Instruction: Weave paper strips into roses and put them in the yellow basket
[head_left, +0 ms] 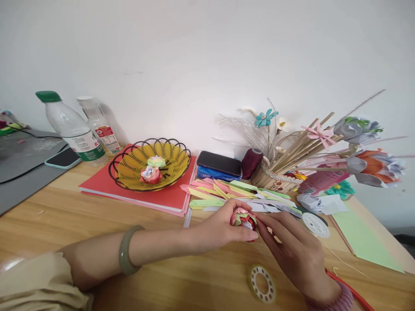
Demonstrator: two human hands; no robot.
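A small folded paper flower [244,218] in pink, green, red and white sits in my left hand [227,226], its thumb along the near side and its fingers round the far side. My right hand [288,242] pinches the flower's right edge with thumb and fingertips. Just beyond both hands lies a spread of folded paper strips [227,192] in pink, yellow, green and white. On the table in front of my right hand is a roll of tape [262,284].
A yellow basket [177,166] holding two paper flowers [151,174] rests on red paper [106,181]. Behind the strips are a phone [218,163], a maroon thread spool [252,163] and a pot of craft flowers [275,181]. Bottles [73,129] stand left; green paper [369,237] lies right.
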